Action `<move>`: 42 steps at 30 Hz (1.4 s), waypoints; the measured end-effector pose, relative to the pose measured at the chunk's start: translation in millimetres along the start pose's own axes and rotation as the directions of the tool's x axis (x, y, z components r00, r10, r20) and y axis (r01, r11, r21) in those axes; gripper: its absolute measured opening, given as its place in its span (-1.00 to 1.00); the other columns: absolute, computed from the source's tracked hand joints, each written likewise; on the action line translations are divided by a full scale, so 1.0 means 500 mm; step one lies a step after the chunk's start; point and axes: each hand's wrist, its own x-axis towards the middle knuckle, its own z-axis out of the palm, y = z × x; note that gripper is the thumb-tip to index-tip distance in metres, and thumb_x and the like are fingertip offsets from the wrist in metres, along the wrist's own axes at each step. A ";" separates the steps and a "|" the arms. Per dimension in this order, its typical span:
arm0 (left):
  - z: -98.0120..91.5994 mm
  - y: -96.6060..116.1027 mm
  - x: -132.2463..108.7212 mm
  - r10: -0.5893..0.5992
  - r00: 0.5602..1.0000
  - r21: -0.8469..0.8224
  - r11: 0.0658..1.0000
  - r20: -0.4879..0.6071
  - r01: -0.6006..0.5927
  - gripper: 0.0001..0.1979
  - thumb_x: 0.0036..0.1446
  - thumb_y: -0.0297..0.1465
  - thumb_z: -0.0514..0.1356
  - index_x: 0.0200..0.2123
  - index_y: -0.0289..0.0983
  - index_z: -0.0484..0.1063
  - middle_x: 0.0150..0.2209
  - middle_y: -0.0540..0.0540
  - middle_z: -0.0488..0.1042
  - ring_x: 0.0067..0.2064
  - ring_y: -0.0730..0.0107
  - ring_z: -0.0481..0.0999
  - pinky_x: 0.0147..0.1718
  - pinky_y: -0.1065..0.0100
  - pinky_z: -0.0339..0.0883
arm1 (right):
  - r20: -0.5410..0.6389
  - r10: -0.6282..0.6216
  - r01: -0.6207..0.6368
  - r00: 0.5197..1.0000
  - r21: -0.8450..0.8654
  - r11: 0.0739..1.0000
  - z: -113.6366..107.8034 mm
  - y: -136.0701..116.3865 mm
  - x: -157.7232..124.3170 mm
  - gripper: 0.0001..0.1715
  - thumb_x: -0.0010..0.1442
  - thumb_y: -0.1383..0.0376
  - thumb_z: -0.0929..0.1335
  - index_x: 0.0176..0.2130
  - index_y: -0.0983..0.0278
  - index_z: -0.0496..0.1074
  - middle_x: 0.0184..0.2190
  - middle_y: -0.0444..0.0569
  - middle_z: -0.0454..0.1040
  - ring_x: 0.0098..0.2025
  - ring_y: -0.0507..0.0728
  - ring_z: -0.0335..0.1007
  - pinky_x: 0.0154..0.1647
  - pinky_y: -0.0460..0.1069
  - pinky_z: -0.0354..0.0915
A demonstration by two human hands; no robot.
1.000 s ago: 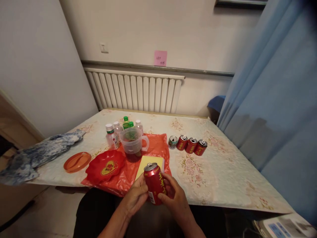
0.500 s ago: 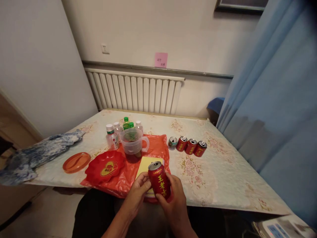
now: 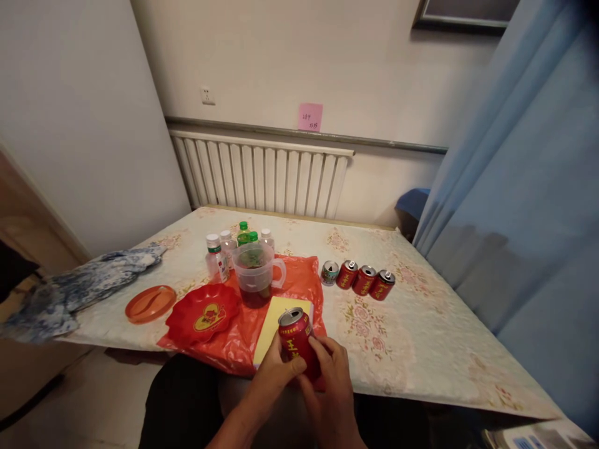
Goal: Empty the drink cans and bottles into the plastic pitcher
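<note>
Between my two hands is a red drink can (image 3: 296,330) with yellow characters, its top opened and its tab raised. My left hand (image 3: 277,373) wraps the can's left side, thumb across the front. Around its right side close the fingers of my right hand (image 3: 331,369). The can is held above the table's front edge, tilted slightly. Just beyond it lies a yellow pad (image 3: 274,321) on a red plastic bag (image 3: 299,277). A clear jug (image 3: 255,274) with dark liquid stands on the bag behind the pad.
Left of the jug sit a red scalloped plate (image 3: 187,318) and an orange lid (image 3: 150,304). Several bottles (image 3: 216,262) stand behind the jug. To the right, a small can (image 3: 330,273) and three red cans (image 3: 364,280) form a row. A blue-patterned cloth (image 3: 93,280) lies far left.
The can has been turned in my hands, so its characters now face further left. My left thumb has come across its front. The view has shifted slightly.
</note>
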 end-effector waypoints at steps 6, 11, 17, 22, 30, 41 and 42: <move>-0.014 -0.008 0.002 -0.041 0.998 -0.019 0.999 -0.050 0.040 -0.26 -0.26 -0.26 0.48 0.03 -0.27 0.33 -0.07 -0.22 0.54 -0.10 0.08 0.54 -0.18 0.25 0.41 | 0.020 -0.024 0.023 1.000 0.023 0.999 -0.001 -0.014 -0.003 -0.35 0.15 0.47 0.33 0.18 0.08 0.26 0.03 0.09 0.31 0.05 0.28 0.31 -0.03 0.20 0.40; -0.020 -0.007 0.004 -0.031 0.999 -0.055 0.998 -0.043 0.028 -0.35 -0.23 -0.30 0.47 -0.03 -0.28 0.37 -0.15 -0.16 0.55 -0.19 0.18 0.55 -0.29 0.32 0.42 | 0.025 -0.040 0.039 0.999 0.038 0.999 -0.007 -0.024 -0.002 -0.41 0.17 0.50 0.28 0.16 0.12 0.26 0.01 0.10 0.30 0.04 0.25 0.30 -0.02 0.19 0.40; -0.018 -0.001 0.001 0.004 1.000 -0.091 0.996 -0.029 -0.006 -0.33 -0.19 -0.36 0.45 0.03 -0.23 0.34 -0.04 -0.16 0.51 -0.08 0.19 0.52 -0.15 0.29 0.40 | -0.017 -0.092 0.092 0.996 0.042 0.995 -0.009 -0.024 0.001 -0.48 0.18 0.51 0.27 0.11 0.21 0.30 -0.01 0.12 0.30 0.04 0.23 0.29 -0.04 0.17 0.41; -0.022 -0.005 0.001 -0.005 1.000 -0.085 0.996 -0.018 0.003 -0.32 -0.14 -0.33 0.43 0.08 -0.20 0.28 -0.04 -0.16 0.51 -0.06 0.15 0.52 -0.17 0.27 0.40 | -0.024 -0.096 0.097 0.995 0.060 0.993 -0.008 -0.024 0.000 -0.50 0.18 0.51 0.27 0.09 0.22 0.32 -0.02 0.11 0.32 0.03 0.22 0.30 -0.05 0.16 0.40; -0.031 -0.015 0.002 0.009 0.999 -0.043 0.999 -0.033 -0.010 -0.35 -0.14 -0.35 0.42 0.04 -0.23 0.26 -0.13 -0.11 0.52 -0.16 0.26 0.52 -0.18 0.31 0.37 | -0.015 -0.071 0.072 0.997 0.123 0.990 -0.002 -0.018 -0.011 -0.51 0.20 0.49 0.28 0.09 0.17 0.33 -0.04 0.07 0.38 0.02 0.19 0.35 -0.01 0.11 0.40; -0.017 -0.004 0.009 0.007 0.996 0.053 0.998 0.091 -0.012 -0.26 -0.23 -0.54 0.37 0.09 -0.19 0.25 0.04 -0.10 0.47 0.08 0.11 0.43 0.02 0.25 0.31 | 0.156 0.301 -0.338 0.941 0.362 0.869 -0.012 0.015 0.042 -0.49 0.07 0.35 0.38 0.05 0.21 0.39 0.00 0.04 0.46 0.00 0.21 0.45 0.01 0.06 0.41; -0.017 -0.003 0.010 0.013 0.994 0.061 0.998 0.110 -0.020 -0.26 -0.23 -0.54 0.37 0.09 -0.20 0.26 0.03 -0.10 0.46 0.09 0.10 0.42 0.03 0.24 0.30 | 0.182 0.319 -0.366 0.930 0.387 0.846 -0.011 0.018 0.044 -0.48 0.06 0.34 0.38 0.06 0.21 0.39 0.01 0.04 0.47 0.00 0.20 0.45 0.01 0.06 0.41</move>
